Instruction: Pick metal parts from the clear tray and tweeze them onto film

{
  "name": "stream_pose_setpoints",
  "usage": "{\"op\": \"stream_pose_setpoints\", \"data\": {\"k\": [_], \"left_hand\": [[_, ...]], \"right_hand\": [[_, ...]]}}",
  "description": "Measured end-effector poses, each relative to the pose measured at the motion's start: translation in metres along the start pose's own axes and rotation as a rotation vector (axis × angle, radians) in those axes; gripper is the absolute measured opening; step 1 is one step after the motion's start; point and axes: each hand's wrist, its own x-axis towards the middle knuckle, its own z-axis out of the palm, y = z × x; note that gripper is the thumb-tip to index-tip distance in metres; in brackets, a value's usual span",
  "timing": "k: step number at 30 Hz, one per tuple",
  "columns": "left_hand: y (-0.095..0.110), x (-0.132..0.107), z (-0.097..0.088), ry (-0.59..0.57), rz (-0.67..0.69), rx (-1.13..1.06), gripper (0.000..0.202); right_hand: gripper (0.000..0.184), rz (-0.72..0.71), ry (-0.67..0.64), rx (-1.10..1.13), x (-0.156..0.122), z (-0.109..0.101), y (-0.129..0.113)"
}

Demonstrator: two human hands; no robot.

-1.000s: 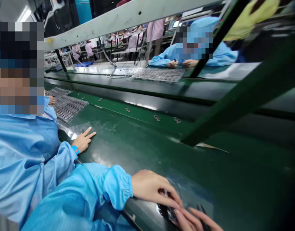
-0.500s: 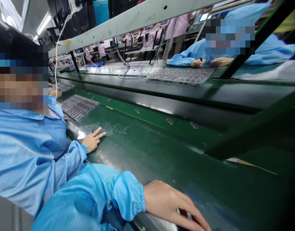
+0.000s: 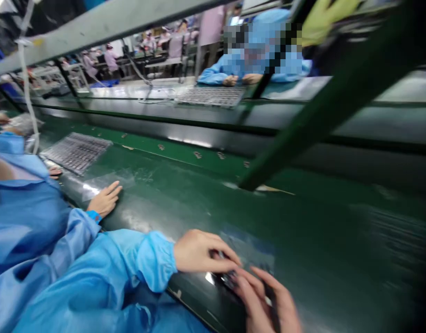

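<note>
My left hand, in a blue elastic-cuffed sleeve, curls over the bench near its front edge. Its fingers close on a small dark shiny part, too blurred to name more exactly. From the lower right my right hand meets it, fingertips touching the same part. A slim black tool lies between the fingers of my right hand; its tip is hidden. Just beyond both hands a clear plastic sheet rests on the green bench.
Small metal parts lie in a row along the green strip. A slanted green post stands ahead at right. At left, a co-worker's hand rests near a tray of parts. Another tray lies across, before a person in blue.
The view has swung right. My right hand has come into view and now meets my left hand at the small dark part. The neighbour's fingers have drawn closer together.
</note>
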Motion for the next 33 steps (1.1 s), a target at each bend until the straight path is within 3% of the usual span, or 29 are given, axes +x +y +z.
{"op": "stream_pose_setpoints", "data": {"k": [5, 11, 20, 33], "left_hand": [[0.001, 0.007, -0.005, -0.016, -0.111, -0.096, 0.013], [-0.001, 0.007, -0.005, -0.036, -0.218, -0.183, 0.012], [0.001, 0.010, -0.009, -0.076, -0.045, -0.114, 0.009], [0.000, 0.005, -0.007, 0.021, -0.028, 0.034, 0.013]], "right_hand": [[0.052, 0.097, -0.014, 0.136, -0.004, 0.007, -0.013], [0.046, 0.072, -0.049, 0.168, -0.006, 0.005, -0.010], [0.042, 0.051, -0.058, 0.178, -0.005, 0.005, -0.012], [0.037, 0.015, -0.042, 0.204, -0.006, 0.012, -0.014]]}}
